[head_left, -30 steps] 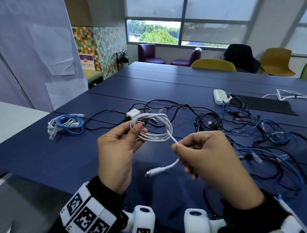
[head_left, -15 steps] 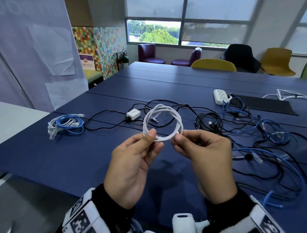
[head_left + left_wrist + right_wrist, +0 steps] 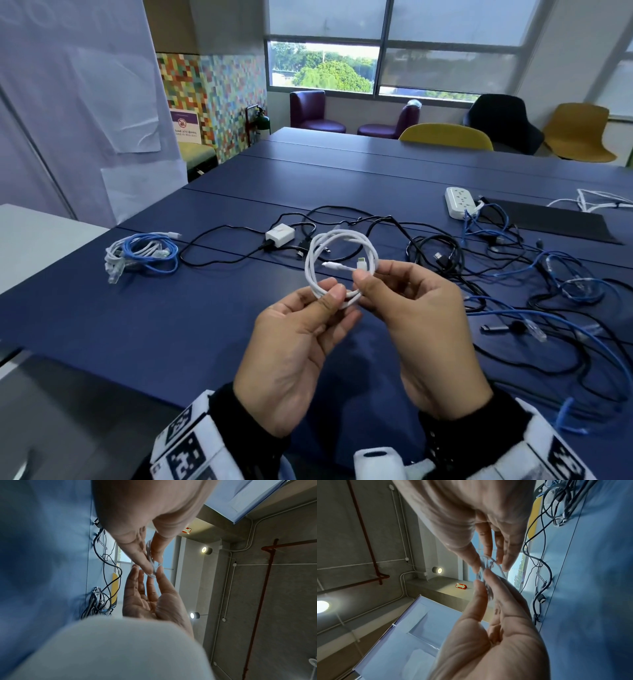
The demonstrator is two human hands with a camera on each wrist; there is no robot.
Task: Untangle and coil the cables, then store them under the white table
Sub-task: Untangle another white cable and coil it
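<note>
**cable_guy:** While the white cable looks basically done, wound into a small round coil held up above the blue table, the rest is a long way off. Left hand pinches the bottom of the coil between thumb and fingertips, other fingers loose. Right hand pinches it right beside that, thumb and forefinger on the loose end, whose plug pokes across the middle of the loop. My guess is the tail is getting tucked so it won't spring open.

**deskjockey:** So what's actually finished?

**cable_guy:** One blue-and-white bundle sits coiled on the table off to the left, not stored yet. Past the hands, a black lead with a white adapter sprawls loose. To the right is the real mess: a tangle of blue and black cables spread out, running back toward a white power strip farther off.

**deskjockey:** And the white table?

**cable_guy:** Only a corner of a white surface shows at far left, can't see underneath. I'd say nothing's been stashed, so maybe a quarter done.
</note>
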